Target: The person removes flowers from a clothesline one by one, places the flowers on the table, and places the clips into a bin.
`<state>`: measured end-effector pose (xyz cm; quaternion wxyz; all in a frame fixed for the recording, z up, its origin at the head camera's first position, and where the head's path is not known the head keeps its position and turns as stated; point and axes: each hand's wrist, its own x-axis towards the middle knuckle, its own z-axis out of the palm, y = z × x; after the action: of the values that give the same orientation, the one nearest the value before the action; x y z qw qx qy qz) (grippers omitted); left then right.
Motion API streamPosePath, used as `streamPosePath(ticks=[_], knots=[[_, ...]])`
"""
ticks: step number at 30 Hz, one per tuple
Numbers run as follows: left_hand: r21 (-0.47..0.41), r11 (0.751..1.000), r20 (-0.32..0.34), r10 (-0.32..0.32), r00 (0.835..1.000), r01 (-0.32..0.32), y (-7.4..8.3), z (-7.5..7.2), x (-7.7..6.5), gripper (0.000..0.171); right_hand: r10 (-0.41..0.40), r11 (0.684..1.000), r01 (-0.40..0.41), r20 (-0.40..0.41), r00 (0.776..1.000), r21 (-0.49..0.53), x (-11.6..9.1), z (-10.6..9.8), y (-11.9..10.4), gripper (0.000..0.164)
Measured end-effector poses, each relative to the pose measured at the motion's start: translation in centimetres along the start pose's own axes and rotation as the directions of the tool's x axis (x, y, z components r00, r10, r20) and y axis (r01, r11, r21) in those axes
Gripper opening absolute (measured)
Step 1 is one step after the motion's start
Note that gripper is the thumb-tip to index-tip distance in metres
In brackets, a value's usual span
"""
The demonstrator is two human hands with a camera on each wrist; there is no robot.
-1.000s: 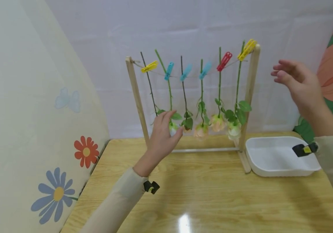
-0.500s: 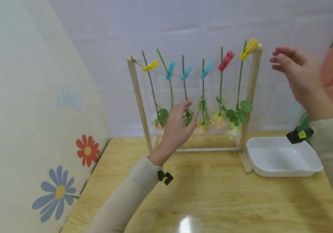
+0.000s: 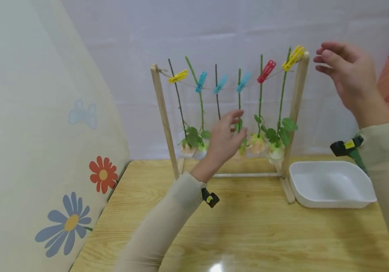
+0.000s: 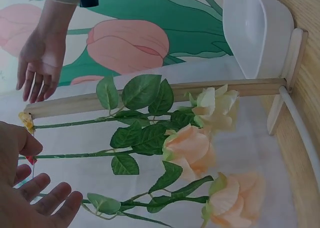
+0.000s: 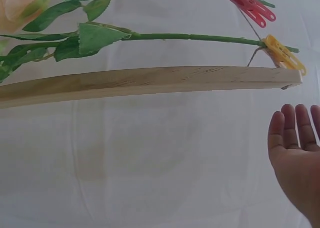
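Several roses hang upside down by their stems from a string on a wooden rack point(image 3: 162, 109), held by yellow, blue and red clothespins. In the head view my left hand point(image 3: 226, 140) is in front of the middle roses, fingers loosely bent with nothing in them; it covers the third flower. Peach roses point(image 4: 189, 152) and a cream rose point(image 4: 216, 109) show ahead of it in the left wrist view. Beyond the rack's right post my right hand point(image 3: 349, 77) is raised, empty, its fingers relaxed, near the yellow clothespin point(image 3: 293, 58). The red clothespin point(image 3: 266, 71) sits just left of that one.
A white plastic basin point(image 3: 332, 185) stands on the wooden table point(image 3: 266, 234) right of the rack's foot. A white rod point(image 3: 249, 175) joins the posts low down. White cloth point(image 3: 235, 22) hangs behind, and a flower-painted panel point(image 3: 45, 132) stands at left.
My left hand has moved right along the hanging roses, from the second flower past the third. My right hand has risen slightly beside the right post. The clothespins stay in place.
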<state>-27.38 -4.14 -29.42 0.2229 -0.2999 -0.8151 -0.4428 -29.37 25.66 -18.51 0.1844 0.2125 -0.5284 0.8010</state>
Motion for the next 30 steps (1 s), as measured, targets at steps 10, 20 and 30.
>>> streamPosePath(ticks=[10, 20, 30], knots=[[-0.088, 0.996, 0.021, 0.001, 1.000, 0.000, 1.2, 2.0, 2.1, 0.046, 0.016, 0.999, -0.017, 0.013, 1.000, 0.030, 1.3, 0.9, 0.3, 0.028], [-0.123, 0.992, 0.062, -0.001, 0.998, 0.009, 2.5, 4.0, 4.3, 0.047, 0.031, 0.999, -0.032, 0.022, 0.999, 0.035, 2.4, 1.6, 0.7, 0.018], [-0.144, 0.988, 0.048, -0.055, 0.997, 0.061, 3.1, 6.2, 5.7, 0.048, 0.027, 0.999, -0.028, 0.036, 0.999, 0.028, 2.7, 2.0, 1.0, 0.015]])
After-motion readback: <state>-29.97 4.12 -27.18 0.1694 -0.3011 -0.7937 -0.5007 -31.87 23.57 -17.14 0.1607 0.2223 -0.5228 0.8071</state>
